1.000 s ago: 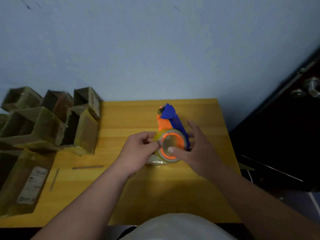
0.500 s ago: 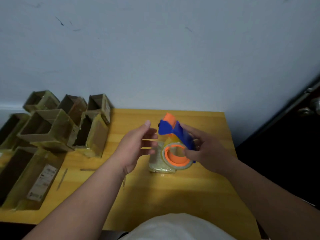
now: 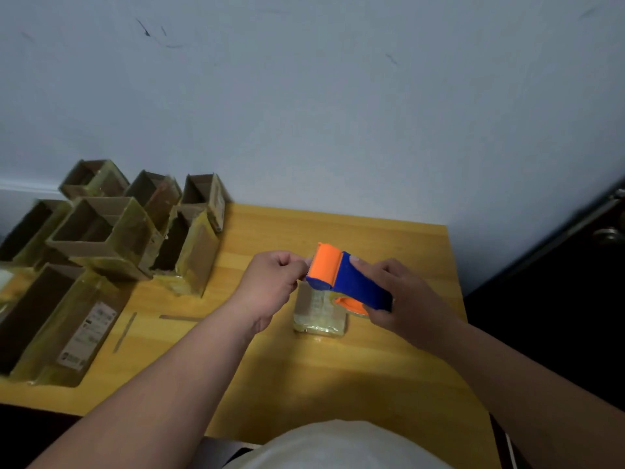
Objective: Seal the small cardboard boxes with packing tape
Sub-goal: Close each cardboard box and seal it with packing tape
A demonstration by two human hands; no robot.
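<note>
One tape dispenser point(image 3: 348, 280), blue body with an orange front and orange roll core, held in the air above the table's middle, toward its right edge. Right hand point(image 3: 404, 299) grips the blue body from the right, fingers curled round it, thumb on top. Left hand point(image 3: 270, 286) at the orange front end, fingers curled, thumb and forefinger pinched at the toothed edge; whether a tape end sits between them cannot be told.

One small box point(image 3: 319, 314), wrapped in glossy tape, lies flat on the wooden table point(image 3: 389, 384) directly under the dispenser, near the right edge.

Open cardboard boxes point(image 3: 101, 231) clustered at the table's far left corner and along the left edge: seven counted, mouths open, sides shiny with tape; the nearest, largest one carries a white label.

Two thin strips point(image 3: 179, 318) lie on the table between the box cluster and the left forearm.
</note>
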